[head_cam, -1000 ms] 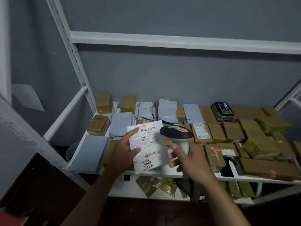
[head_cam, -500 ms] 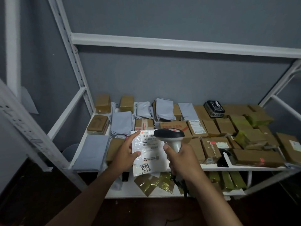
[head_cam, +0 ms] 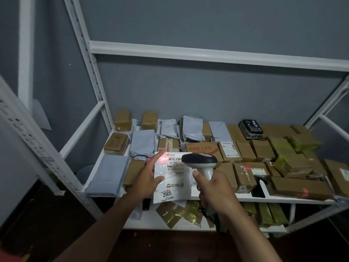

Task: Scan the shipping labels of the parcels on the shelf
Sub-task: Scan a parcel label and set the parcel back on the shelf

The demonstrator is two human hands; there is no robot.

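Note:
My left hand (head_cam: 146, 179) holds a white parcel (head_cam: 172, 178) by its left edge, thumb on the front, label facing me in front of the shelf. The label shows a barcode near the top and "2005" at the bottom. A red scanner glow lies on the label's upper left, beside the barcode. My right hand (head_cam: 214, 190) grips the handle of a white barcode scanner with a black head (head_cam: 200, 161), just right of the parcel and overlapping its top right corner. Several brown boxes (head_cam: 245, 152) and grey mailer bags (head_cam: 143, 141) lie on the white shelf (head_cam: 283, 199).
White metal rack posts stand at left (head_cam: 90, 72) and right (head_cam: 328, 103), with a crossbeam (head_cam: 207, 54) above. A lower shelf (head_cam: 151, 220) carries gold-wrapped packets (head_cam: 181, 214). A black box (head_cam: 251, 127) sits at the back right. Grey wall behind.
The red scanner light has come on over the label's top left. Parcel and scanner stay close together in my hands; the view has shifted slightly.

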